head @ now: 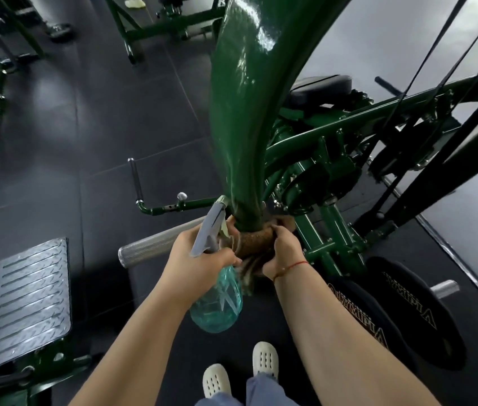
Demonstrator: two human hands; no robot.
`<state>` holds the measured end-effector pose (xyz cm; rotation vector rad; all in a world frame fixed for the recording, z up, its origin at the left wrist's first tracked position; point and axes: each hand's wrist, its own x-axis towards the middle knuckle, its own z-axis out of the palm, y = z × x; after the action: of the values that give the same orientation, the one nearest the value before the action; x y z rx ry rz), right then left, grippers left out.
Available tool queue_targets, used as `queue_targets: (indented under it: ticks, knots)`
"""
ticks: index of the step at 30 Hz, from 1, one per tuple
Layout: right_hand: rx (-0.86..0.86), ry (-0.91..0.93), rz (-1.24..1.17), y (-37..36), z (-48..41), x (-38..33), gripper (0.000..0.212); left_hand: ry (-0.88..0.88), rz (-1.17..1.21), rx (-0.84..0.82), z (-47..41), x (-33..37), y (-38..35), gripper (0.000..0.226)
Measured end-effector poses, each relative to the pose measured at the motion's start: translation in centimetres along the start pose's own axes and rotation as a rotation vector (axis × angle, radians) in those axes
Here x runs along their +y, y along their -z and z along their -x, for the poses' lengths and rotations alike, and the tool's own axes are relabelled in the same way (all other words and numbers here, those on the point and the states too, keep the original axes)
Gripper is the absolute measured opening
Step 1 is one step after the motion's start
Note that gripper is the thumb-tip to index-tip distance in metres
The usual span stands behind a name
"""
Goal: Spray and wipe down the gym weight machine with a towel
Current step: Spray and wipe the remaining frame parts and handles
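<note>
A thick green machine beam (243, 106) rises from low centre toward the top of the view, its paint glossy and wet-looking. A brown towel (256, 241) is wrapped round the beam's lower end. My right hand (283, 250) grips the towel from the right side. My left hand (202, 256) holds a teal spray bottle (217, 306) by its neck, and its fingertips also reach the towel's left edge. The bottle's grey trigger head (210, 230) points up beside the beam.
Black weight plates (407, 312) lean at the right. A knurled steel bar (155, 247) sticks out left of my hands, with a diamond-plate footplate (18, 300) further left. A black seat pad (319, 89) sits behind the beam. Other green machines stand along the back. My feet (240, 370) are below.
</note>
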<state>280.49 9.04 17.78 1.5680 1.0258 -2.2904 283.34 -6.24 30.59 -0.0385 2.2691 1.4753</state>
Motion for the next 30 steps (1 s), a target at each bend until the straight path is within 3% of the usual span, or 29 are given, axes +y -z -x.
queue_targets:
  ticks: [2, 4, 5, 7, 9, 12, 17, 25, 30]
  knots:
    - [-0.066, -0.035, -0.089, -0.3, 1.0, 0.2, 0.046, -0.005, -0.019, -0.017, 0.4, -0.2, 0.7, 0.039]
    - [-0.080, -0.048, -0.122, -0.8, 3.5, -0.3, 0.040, -0.007, -0.023, -0.041, 1.0, -0.3, 1.5, 0.055]
    - [-0.084, -0.017, -0.156, -1.1, 4.5, -0.7, 0.037, -0.015, -0.015, -0.043, 1.4, -0.4, 2.0, 0.048]
    - [-0.133, 0.078, -0.208, -1.6, 6.3, -1.3, 0.035, -0.033, -0.029, -0.023, 2.0, -0.7, 2.9, 0.009]
    - [-0.189, 0.145, -0.241, -2.2, 8.2, -1.8, 0.032, -0.072, -0.022, -0.024, 2.3, -1.4, 3.8, 0.033]
    - [-0.204, 0.270, -0.268, -2.6, 10.8, -2.2, 0.020, -0.127, -0.005, -0.071, 2.9, -1.3, 4.9, 0.040]
    - [-0.187, 0.442, -0.297, -1.2, 14.3, -2.3, 0.020, -0.253, -0.002, -0.161, 4.4, -0.3, 6.0, 0.048]
    - [-0.062, 0.648, -0.371, 2.5, 16.0, -6.1, 0.036, -0.215, -0.031, -0.277, 3.7, 0.2, 3.5, 0.017]
    - [0.028, 0.602, -0.248, 6.1, 13.2, -8.7, 0.035, -0.161, -0.110, -0.267, 1.1, 1.3, -0.9, 0.013]
